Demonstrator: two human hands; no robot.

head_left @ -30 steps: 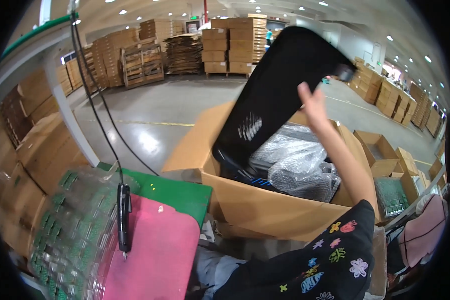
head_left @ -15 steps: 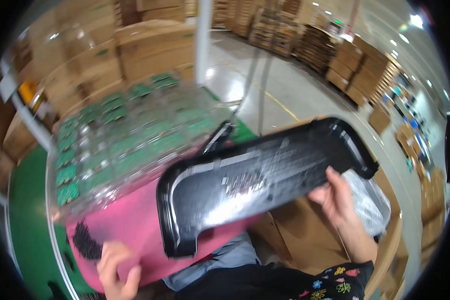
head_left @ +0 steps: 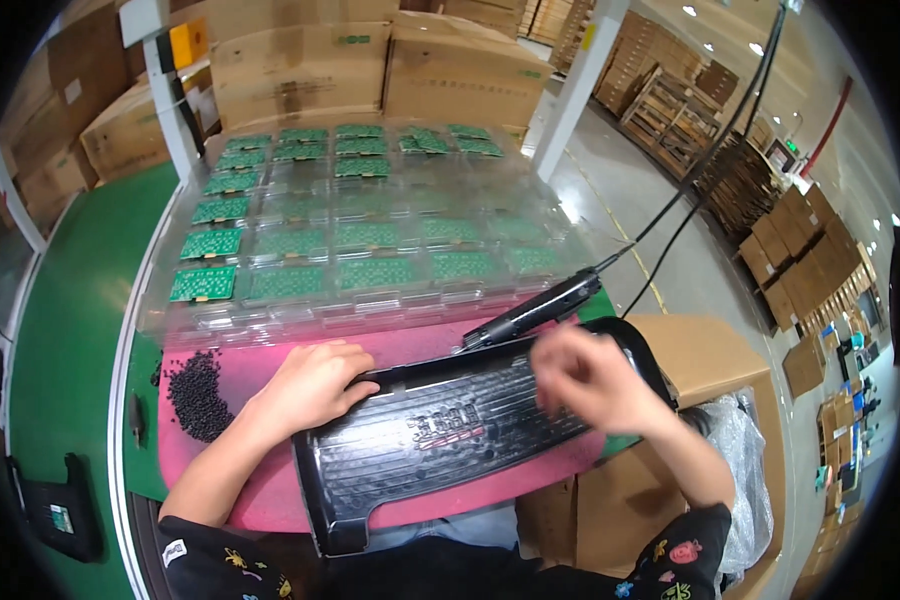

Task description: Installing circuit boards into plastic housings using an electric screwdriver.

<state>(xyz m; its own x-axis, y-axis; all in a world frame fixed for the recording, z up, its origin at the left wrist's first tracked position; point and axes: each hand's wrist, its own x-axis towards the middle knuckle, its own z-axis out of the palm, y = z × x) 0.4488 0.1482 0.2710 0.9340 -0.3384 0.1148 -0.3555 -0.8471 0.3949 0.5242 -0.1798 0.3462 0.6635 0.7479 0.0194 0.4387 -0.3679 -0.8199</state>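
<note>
A black plastic cover (head_left: 450, 430), a shallow shell with raised rims, rests on a pink mat (head_left: 270, 500) close in front of me. My left hand (head_left: 320, 385) grips its far left rim, thumb on the inner side and fingers over the edge. Above the right part of the cover is my right hand (head_left: 582, 378), fingers curled and blurred; whether it holds anything does not show. A black corded electric screwdriver (head_left: 535, 310) lies just beyond the far rim. Left of my left hand, a heap of small black screws (head_left: 198, 395) is spread on the mat.
Clear plastic trays (head_left: 380, 220) holding several green circuit boards stand behind the mat. An open cardboard box (head_left: 620, 500) with a bubble-wrapped item (head_left: 735, 470) is at right. Another black cover (head_left: 60, 510) sits at far left. Cables (head_left: 705, 155) rise from the screwdriver.
The cover has come down from my raised right hand onto the mat. My left hand has taken hold of its rim, and my right hand has let go. The view has turned left.
</note>
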